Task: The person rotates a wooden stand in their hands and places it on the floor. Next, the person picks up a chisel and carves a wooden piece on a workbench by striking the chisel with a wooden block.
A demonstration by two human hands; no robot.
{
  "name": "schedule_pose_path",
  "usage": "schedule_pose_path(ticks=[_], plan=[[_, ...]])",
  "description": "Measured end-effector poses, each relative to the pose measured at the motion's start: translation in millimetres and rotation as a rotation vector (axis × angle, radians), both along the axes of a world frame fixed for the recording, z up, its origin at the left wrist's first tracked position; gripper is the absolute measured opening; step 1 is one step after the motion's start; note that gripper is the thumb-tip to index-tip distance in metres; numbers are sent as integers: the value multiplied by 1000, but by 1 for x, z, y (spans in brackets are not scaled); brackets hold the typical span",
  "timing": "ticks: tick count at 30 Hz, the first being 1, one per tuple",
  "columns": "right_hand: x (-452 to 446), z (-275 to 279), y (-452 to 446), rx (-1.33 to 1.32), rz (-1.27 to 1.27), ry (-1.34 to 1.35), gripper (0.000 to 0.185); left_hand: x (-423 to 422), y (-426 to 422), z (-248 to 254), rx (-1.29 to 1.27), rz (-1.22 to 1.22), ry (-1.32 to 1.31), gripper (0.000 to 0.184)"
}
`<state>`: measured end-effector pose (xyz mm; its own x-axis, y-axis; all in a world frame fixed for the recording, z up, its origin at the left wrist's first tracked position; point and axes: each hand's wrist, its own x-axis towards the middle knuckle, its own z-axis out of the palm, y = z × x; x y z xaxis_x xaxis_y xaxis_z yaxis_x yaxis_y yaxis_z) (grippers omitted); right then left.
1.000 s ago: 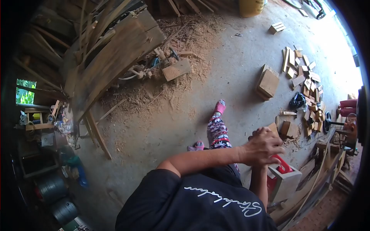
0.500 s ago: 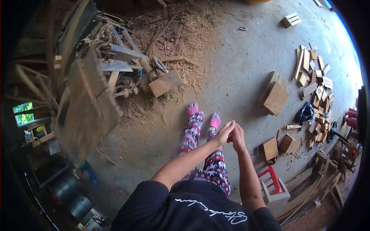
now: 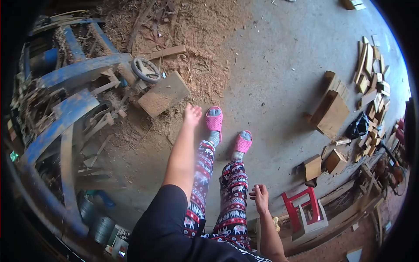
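Observation:
My left hand (image 3: pixel 192 114) reaches forward over the floor, fingers loosely spread, with nothing in it. It is nearest to the pink slipper (image 3: pixel 214 118) on my left foot and a wooden block (image 3: pixel 165 94) dusted with sawdust. That block lies beside a grey handwheel (image 3: pixel 146 70) on a blue-painted metal machine frame (image 3: pixel 83 70). At my right side hangs my right hand (image 3: pixel 260 198), its fingers loosely bent and a little apart; I see nothing held in it. A red plastic stool (image 3: pixel 310 205) stands to the right of that hand.
Sawdust and shavings (image 3: pixel 200 56) cover the floor at upper left. Right of me stand a large wooden block (image 3: pixel 331 113) and smaller blocks (image 3: pixel 313 167). Farther right are a pile of offcuts (image 3: pixel 371 98), a black plastic bag (image 3: pixel 358 125) and long boards (image 3: pixel 340 218).
My hands were together in front of me; now they are apart, the left forward and the right down at my side. My view has shifted, and the blue frame shows more fully.

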<state>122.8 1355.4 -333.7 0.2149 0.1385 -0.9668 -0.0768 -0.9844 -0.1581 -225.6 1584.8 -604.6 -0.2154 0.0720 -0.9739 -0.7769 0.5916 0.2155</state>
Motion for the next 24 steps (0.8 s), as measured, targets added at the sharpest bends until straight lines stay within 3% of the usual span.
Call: schedule_pose_path(ticks=[2,4,7,10,12,17,19,21,24], plan=[[4,-19,-11,-45,-9,17,25,-21,15,-26,-32,63,40,61],[6,-30,-14,-114,-21,30,25,-39,25,-46,-35,330,128,62],[9,-44,-13,-153,-1,30,25,-58,32,-61,94,392,100,63],[12,-46,-10,-162,-9,12,25,-72,27,-78,39,593,49,61],[12,-45,-5,-169,-11,2,27,-74,27,-81,54,581,144,60],[10,-27,1,-140,-4,1,27,-93,5,-33,20,371,523,58],[11,-19,2,-132,0,1,27,-135,-16,-31,40,365,536,49],[12,-14,2,-104,0,18,28,-180,-30,0,90,453,235,42],[12,-4,4,-53,-1,25,27,-203,-9,77,-102,639,25,29]])
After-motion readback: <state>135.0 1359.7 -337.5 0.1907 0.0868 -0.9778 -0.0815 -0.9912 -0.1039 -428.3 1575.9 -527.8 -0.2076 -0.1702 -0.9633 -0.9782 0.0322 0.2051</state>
